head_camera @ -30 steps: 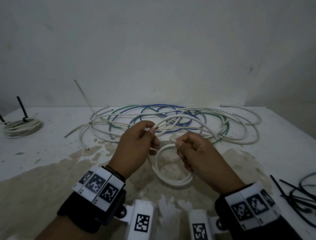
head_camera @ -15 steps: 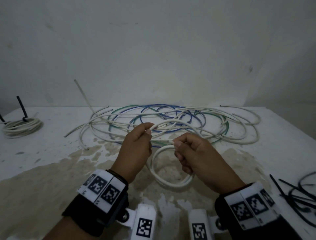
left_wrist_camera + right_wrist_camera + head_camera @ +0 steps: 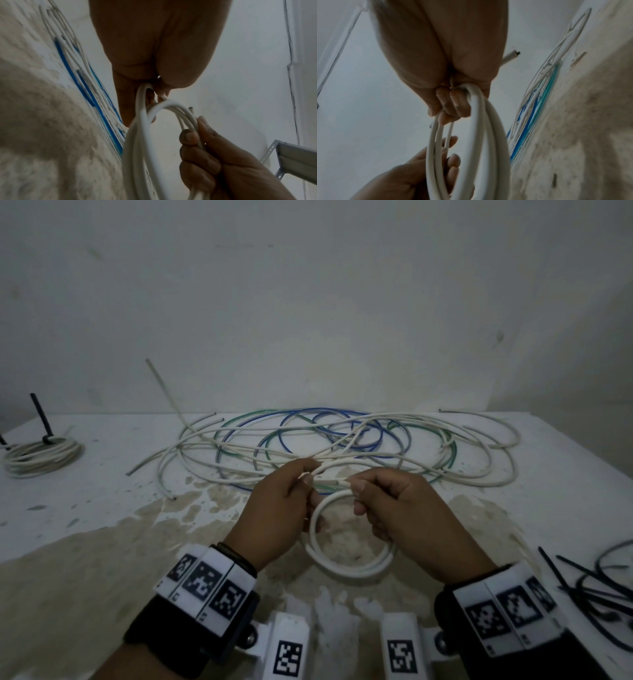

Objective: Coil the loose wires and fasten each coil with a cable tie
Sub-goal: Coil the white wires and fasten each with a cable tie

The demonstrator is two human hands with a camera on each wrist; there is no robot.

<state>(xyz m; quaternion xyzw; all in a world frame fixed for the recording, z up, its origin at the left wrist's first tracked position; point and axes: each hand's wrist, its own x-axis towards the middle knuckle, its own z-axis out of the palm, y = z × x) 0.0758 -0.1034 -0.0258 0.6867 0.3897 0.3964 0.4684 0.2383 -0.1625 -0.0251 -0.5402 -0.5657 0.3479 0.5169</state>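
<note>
**Small coil in both hands, could spring open**

Head view: left hand [image 3: 277,508] and right hand [image 3: 404,515] both pinching the white coil [image 3: 346,563] just above the surface [image 3: 85,525], near the loose wires [image 3: 342,440]. One tied coil [image 3: 41,455] far left, black cable ties [image 3: 596,587] far right. Could pop open if either grip slips, since stiff wire and no tie on yet. Compared with a second ago: left thumb and finger slid further along the wire, coil a bit tighter.

Left wrist view: fingers [image 3: 197,136] of the right hand curled round the loops.

Right wrist view: fingers [image 3: 453,102] clamped on the coil top; loose end could snag the pile.
</note>
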